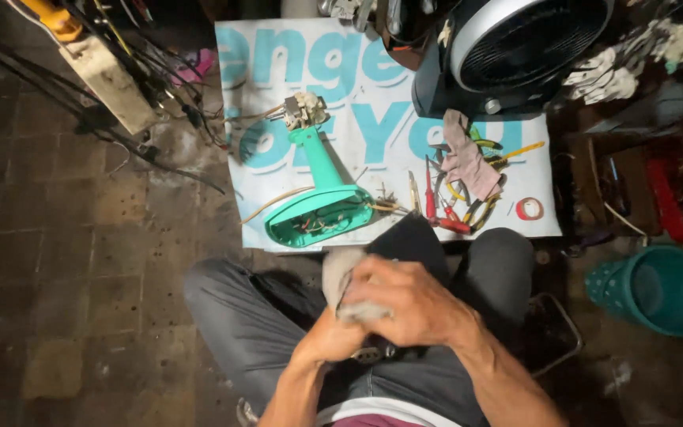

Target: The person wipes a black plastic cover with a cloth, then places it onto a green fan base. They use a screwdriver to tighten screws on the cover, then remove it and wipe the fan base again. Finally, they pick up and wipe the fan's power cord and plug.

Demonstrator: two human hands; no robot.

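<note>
My right hand is closed over a grey rag above my lap, pressing it against a dark fan part that rests on my knees. My left hand lies mostly under the right one and grips the same rag and part from below. On the printed white sheet in front of my knees lies a teal fan stand, its open base showing wires and its neck pointing away from me.
Screwdrivers and pliers, a pinkish cloth and a red tape roll lie on the sheet's right side. A dark fan housing stands behind them. A teal bucket sits right; cables and a board left.
</note>
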